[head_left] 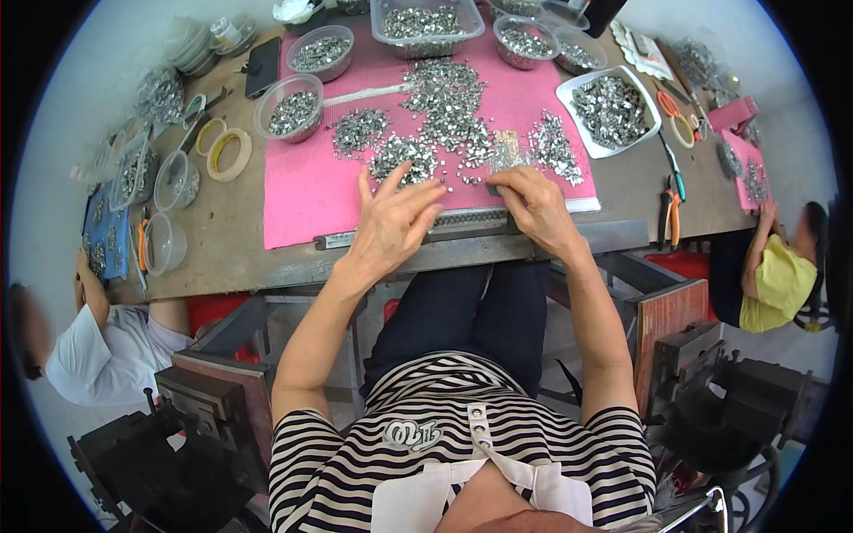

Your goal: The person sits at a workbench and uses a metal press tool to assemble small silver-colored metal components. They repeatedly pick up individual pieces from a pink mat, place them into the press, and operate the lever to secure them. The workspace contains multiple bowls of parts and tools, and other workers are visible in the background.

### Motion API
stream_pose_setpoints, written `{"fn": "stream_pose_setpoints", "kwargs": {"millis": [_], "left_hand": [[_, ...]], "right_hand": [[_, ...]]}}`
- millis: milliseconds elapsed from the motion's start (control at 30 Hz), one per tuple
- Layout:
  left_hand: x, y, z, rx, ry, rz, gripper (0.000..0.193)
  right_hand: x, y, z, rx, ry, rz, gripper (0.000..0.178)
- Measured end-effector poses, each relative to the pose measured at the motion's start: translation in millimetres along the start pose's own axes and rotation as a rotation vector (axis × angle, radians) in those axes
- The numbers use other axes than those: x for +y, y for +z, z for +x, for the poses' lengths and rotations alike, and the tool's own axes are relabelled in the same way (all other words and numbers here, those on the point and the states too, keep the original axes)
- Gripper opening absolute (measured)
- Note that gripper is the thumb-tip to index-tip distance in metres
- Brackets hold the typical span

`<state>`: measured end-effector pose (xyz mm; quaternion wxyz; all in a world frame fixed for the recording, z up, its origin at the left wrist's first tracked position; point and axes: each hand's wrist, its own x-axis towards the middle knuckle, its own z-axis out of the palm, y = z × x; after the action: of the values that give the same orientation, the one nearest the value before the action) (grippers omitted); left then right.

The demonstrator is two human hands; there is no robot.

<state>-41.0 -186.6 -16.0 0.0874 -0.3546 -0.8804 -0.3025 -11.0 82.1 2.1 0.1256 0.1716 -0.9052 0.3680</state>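
left hand [391,220] spread, right hand [537,206] perhaps pinching something, tubs [428,39] of silvery bits [422,19] beyond.

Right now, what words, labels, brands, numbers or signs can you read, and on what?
Striped shirt: rounded white lettering on the chest; wording not copied here.
Slotted metal strip at the table edge: any markings too small to read.
Elsewhere: nothing legible.

Pale walls [133,44] rise beyond a worn brown worktable [222,265], with red seats [686,264] near its front edge.
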Motion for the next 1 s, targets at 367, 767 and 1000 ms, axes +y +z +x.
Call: {"fn": "stream_pose_setpoints", "kwargs": {"millis": [367,767,1000], "left_hand": [[-1,18,26,0.169,0.032,0.113,0.009],[-10,9,39,0.126,0.046,0.154,0.016],[-14,17,41,0.097,0.062,0.196,0.013]], "right_hand": [[4,31,12,0.081,-0.031,-0.199,0.015],[-5,36,12,0.086,-0.084,-0.153,0.015],[-15,59,21,0.066,-0.098,-0.244,0.011]]}}
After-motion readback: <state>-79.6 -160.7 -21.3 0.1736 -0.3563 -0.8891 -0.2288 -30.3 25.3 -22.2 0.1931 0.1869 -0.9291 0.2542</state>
